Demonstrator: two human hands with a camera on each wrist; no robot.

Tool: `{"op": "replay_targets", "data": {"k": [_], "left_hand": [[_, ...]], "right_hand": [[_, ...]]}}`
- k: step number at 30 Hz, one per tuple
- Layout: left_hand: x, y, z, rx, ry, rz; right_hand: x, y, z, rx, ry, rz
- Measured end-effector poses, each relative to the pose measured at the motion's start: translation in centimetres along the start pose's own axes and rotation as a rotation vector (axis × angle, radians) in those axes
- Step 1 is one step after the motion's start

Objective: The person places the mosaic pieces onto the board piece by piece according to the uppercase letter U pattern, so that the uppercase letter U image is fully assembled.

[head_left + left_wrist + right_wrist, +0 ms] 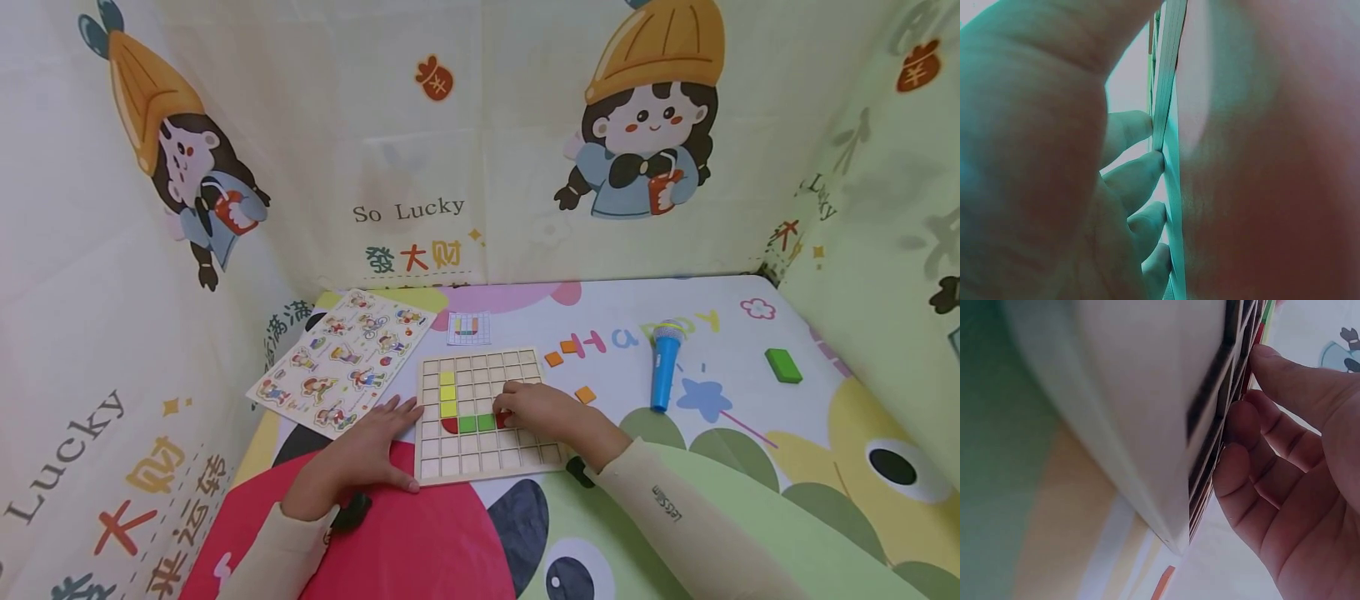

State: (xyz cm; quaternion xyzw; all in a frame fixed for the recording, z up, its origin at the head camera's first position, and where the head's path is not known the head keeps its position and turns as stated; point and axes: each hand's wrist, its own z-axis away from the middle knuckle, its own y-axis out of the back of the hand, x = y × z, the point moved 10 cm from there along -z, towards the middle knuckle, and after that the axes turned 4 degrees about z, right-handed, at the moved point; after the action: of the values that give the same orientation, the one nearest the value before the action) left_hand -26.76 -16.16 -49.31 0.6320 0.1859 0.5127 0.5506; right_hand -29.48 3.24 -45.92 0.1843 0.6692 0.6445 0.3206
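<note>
A wooden grid board [442, 467] lies flat on the table. A column of yellow tiles [447, 392] sits in its left part, with a rounded red tile [450, 426] below and green tiles [477, 423] to the right of that. At the end of this row my right hand [534, 408] pinches another red tile [502, 420], mostly covered by the fingers. Thumb and fingertips meet at the red piece [1247, 381] in the right wrist view. With straight, spread fingers, my left hand [367, 446] touches the board's left edge, the thumb near its front corner.
Behind the board lies a small pattern card [468, 328]. A picture puzzle board [341, 358] rests at the left. Loose orange tiles [585, 394], a blue toy microphone [663, 367] and a green block [783, 365] lie to the right. Printed cloth walls surround the table.
</note>
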Motion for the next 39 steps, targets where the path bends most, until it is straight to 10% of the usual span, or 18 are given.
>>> {"op": "replay_targets", "data": {"k": [39], "left_hand": [[-0.1, -0.2, 0.2, -0.01, 0.007, 0.005]], "right_hand": [[9.5, 2.2, 7.9, 0.109, -0.175, -0.06]]}}
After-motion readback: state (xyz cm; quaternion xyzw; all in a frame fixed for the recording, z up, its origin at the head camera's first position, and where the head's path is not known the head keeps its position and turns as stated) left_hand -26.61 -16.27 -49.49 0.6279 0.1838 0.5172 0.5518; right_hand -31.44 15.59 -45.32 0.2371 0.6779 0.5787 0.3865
